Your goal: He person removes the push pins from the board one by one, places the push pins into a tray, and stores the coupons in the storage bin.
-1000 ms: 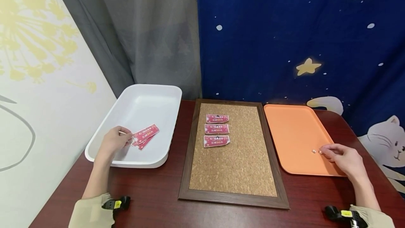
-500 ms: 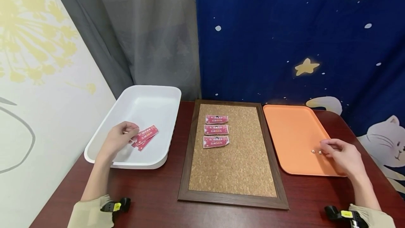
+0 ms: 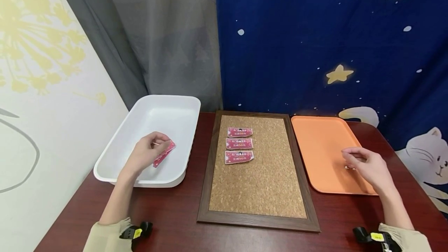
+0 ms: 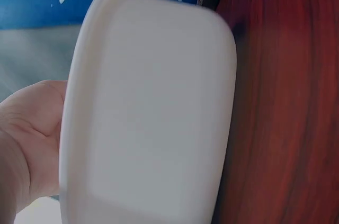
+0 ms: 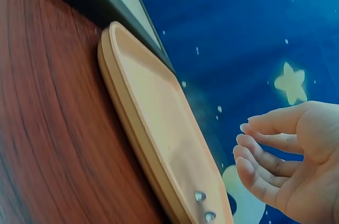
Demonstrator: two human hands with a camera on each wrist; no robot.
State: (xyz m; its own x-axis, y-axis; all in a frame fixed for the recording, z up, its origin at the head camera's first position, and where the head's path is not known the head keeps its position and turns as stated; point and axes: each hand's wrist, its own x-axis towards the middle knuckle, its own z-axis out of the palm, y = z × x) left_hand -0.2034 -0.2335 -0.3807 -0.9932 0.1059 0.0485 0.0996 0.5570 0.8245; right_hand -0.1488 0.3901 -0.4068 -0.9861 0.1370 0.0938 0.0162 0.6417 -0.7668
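Red-and-white printed coupons (image 3: 163, 157) lie overlapped in the white tray (image 3: 190, 118). My left hand (image 3: 148, 149) reaches down over them with bent fingers, fingertips at the coupons' upper right corner and the hand covering most of them. Whether it pinches a coupon cannot be made out; the left wrist view shows only the palm behind the tray wall. My right hand (image 3: 367, 164) hovers above the orange tray (image 3: 325, 139), thumb and index fingertips close together, with no held thing visible. Beneath it, two small clear pins (image 5: 199, 196) rest on that tray.
Between the trays lies a cork board (image 3: 259, 189) with a dark wooden frame. Three coupons (image 3: 239, 144) are attached in a column at its upper left, with dark dots at their top edges. The dark red table (image 3: 168, 213) carries everything; curtains hang behind.
My left hand has moved right across the coupons, from their left end to their right end. My right hand has lifted and shifted left over the orange tray; the two pins stay put.
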